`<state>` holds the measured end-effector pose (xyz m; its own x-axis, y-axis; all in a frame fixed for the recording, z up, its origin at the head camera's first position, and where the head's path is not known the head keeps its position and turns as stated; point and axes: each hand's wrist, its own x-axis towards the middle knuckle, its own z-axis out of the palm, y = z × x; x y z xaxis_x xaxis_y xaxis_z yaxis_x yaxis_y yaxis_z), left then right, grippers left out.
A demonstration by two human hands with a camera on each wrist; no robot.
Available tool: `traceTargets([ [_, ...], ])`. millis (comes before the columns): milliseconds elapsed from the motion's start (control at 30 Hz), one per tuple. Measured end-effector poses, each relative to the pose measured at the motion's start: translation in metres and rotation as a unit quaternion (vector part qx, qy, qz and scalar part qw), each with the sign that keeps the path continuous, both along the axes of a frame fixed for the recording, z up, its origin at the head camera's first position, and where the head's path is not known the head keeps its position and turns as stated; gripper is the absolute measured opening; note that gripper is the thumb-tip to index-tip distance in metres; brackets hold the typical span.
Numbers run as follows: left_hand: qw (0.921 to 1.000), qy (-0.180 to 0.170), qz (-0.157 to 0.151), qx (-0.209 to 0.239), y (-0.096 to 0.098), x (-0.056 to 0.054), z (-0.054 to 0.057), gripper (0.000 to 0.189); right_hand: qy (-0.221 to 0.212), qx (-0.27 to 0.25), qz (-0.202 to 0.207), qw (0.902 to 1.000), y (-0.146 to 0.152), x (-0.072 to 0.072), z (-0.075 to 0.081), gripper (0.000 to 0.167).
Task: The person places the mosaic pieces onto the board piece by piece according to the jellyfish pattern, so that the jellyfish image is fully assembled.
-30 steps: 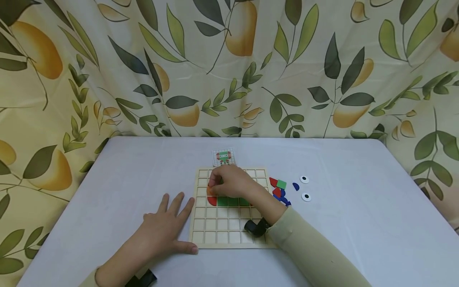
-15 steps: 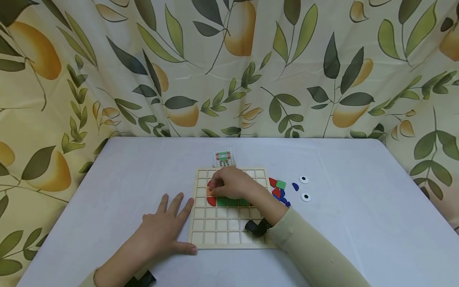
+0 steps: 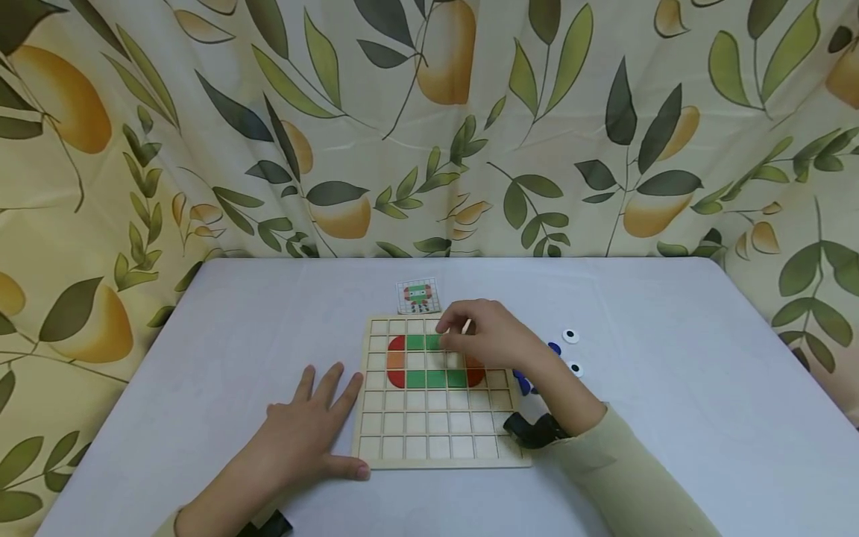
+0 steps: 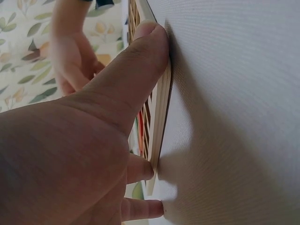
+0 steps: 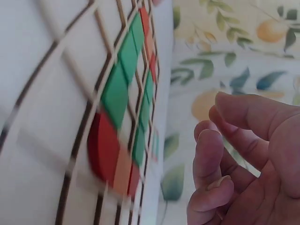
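My left hand lies with fingers spread at the left edge of a wooden grid board; in the left wrist view its thumb touches the board's side. Over the board's upper right hovers my right hand, fingers loosely bent, nothing visible between them in the right wrist view. Two rows of green squares sit in the grid. Orange squares and red rounded corner pieces join the rows at both ends. The right hand hides part of the upper row in the head view.
A small pattern card lies behind the board. Several blue pieces lie by its right edge, partly hidden by the right forearm. Two white eye discs are farther right. A printed curtain hangs behind the table.
My right hand has left the orange square at the left end and moved right above the board, uncovering the left end and green rows. The left hand has stayed in place.
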<state>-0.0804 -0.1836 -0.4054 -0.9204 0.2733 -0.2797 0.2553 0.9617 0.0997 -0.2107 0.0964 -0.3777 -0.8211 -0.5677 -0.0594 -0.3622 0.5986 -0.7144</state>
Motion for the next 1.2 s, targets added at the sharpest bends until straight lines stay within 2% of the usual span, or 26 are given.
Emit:
traceTargets([
  [333,0.9999,0.006,-0.004,0.008,0.0,0.0,0.002,0.123,-0.015,0.015,-0.096,0.9951,0.062,-0.004,0.0,0.02],
  [567,1.0,0.001,-0.004,0.008,0.0,0.0,-0.001,0.124,-0.016,0.026,-0.14,0.9896,0.098,-0.011,0.001,0.026],
  [900,1.0,0.0,0.002,0.004,-0.002,0.005,-0.002,0.126,-0.055,0.028,-0.142,0.9879,0.13,-0.018,0.001,0.031],
  [1200,0.9999,0.007,-0.006,0.008,-0.002,0.003,0.0,0.125,-0.079,0.088,-0.161,0.9799,0.152,-0.024,-0.003,0.035],
])
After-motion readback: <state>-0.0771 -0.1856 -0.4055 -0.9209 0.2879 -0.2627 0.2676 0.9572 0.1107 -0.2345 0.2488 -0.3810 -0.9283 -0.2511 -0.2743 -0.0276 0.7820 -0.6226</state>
